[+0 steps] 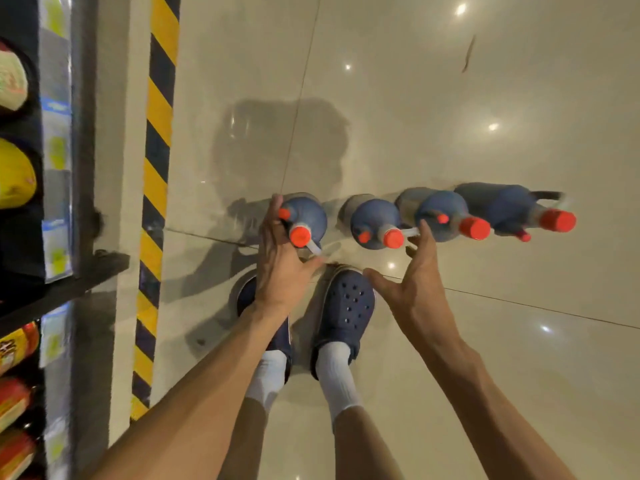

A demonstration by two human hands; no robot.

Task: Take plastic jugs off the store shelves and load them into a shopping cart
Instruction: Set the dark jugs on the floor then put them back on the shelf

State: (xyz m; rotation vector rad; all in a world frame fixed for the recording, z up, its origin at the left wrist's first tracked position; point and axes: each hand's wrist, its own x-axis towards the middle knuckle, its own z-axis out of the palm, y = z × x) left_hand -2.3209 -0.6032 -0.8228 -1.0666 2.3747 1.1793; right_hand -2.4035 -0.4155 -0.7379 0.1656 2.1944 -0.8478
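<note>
Shelving (52, 202) runs down the far left edge, holding yellow and red packaged goods, with a yellow-and-black striped floor strip (156, 202) between it and the left grip. Left hand (280, 261) reaches down over the floor (450, 116); its fingers curl around the handle of the first jug (306, 216), beside that jug's red cap, so this grip holds the jug. Four dark blue jugs with red caps stand in a row on the tiles, running from the left grip past the right. Second jug (372, 223) stands between the two grips, apart from both. Right hand (412, 282) hovers with fingers spread and thumb out, an open grip holding nothing, its fingertips just beside the third jug (443, 213); contact cannot be told. Fourth jug (512, 206) stands beyond the right grip, at the row's end. Blue clogs (346, 303) with white socks stand just below both grips.
</note>
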